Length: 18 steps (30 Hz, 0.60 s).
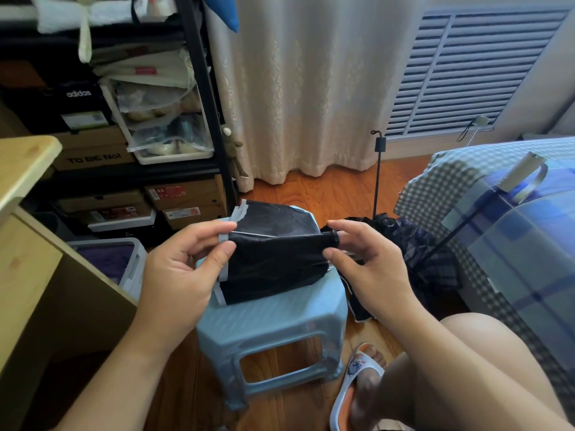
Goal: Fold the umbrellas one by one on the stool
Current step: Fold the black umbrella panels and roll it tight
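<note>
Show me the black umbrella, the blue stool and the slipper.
Black umbrella [273, 262], head view, middle of its folded canopy.
Blue stool [267, 325], head view, bare front of the seat.
Slipper [357, 370], head view, its patterned strap.

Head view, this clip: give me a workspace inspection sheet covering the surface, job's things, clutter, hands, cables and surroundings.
Surface: light blue plastic stool on a wooden floor; its front part is bare.
Job's things: black umbrella with pale edging, held over the stool, canopy partly gathered. A dark plaid umbrella lies unfolded on the floor to the right, its shaft sticking up.
Clutter: clear storage bin on the floor at the left.
Hands: left hand pinches the pale-edged end; right hand pinches the opposite end.
Cables: nothing seen.
Surroundings: shelf of shoe boxes at the left, curtain behind, checked bedding at the right, a slippered foot beside the stool.
</note>
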{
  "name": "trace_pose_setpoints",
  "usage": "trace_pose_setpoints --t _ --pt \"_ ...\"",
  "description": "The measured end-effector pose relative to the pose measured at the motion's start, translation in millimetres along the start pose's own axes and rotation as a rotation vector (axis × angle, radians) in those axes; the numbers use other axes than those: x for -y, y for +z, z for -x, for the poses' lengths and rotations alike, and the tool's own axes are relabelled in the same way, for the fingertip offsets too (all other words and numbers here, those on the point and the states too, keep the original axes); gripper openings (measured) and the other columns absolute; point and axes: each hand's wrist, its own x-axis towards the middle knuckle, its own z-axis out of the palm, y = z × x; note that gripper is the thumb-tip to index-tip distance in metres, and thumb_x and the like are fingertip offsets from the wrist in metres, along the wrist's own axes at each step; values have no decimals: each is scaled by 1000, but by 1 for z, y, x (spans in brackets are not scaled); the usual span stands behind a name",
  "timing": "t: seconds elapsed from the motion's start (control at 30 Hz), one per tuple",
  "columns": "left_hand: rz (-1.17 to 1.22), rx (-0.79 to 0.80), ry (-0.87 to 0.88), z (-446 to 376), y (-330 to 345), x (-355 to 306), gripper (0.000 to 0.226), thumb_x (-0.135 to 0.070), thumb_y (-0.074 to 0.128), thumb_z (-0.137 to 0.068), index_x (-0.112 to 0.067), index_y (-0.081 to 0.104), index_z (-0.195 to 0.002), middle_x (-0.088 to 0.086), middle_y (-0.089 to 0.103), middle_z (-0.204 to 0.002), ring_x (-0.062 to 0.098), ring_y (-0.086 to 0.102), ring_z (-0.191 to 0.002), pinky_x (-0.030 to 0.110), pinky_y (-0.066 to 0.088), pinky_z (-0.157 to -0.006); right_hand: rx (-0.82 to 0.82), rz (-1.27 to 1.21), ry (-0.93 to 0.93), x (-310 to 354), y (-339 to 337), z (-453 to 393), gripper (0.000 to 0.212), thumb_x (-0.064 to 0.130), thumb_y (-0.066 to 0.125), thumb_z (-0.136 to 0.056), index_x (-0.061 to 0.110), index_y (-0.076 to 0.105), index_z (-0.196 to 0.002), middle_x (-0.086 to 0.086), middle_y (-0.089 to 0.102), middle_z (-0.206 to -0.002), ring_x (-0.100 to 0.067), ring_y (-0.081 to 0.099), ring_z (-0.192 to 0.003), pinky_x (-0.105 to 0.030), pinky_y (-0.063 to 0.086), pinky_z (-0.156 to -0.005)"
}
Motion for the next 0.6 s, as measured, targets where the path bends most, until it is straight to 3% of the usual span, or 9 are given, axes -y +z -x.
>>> trace_pose_setpoints --t 0.3,0.43,0.5,0.6 --pt "12 -15 -17 0 0 -3 28 -16 67 -86 -31 69 -109 -24 73 -107 1 69 -103 10 53 -86 -34 -244 126 0 6 -1 36 -7 74 -87 17 67 -111 -8 75 -93 -20 75 -89 -31 61 -79" --pt "33 -10 -18 0 2 -3 27 -17 67 -85 -29 70 -109 -23 74 -105 1 70 -101 11 53 -85 -22 -398 194 0 6 -2 39 -10 73 -86 12 67 -118 -19 72 -99 -33 73 -96 -36 61 -85" --pt "28 -7 -15 0 2 -3 27 -16 67 -85 -29 70 -108 -21 74 -105 2 70 -101 12 53 -86 -4 -451 241 0 6 -2 39 -5 72 -89 14 68 -123 -12 75 -97 -31 74 -99 -37 61 -89" --pt "25 -11 -17 -1 1 -3 27 -17 67 -85 -30 70 -108 -19 74 -107 3 70 -101 12 53 -86 -43 -487 269 1 4 -4 28 -1 71 -91 15 75 -113 -4 74 -87 -22 72 -89 -33 59 -87"
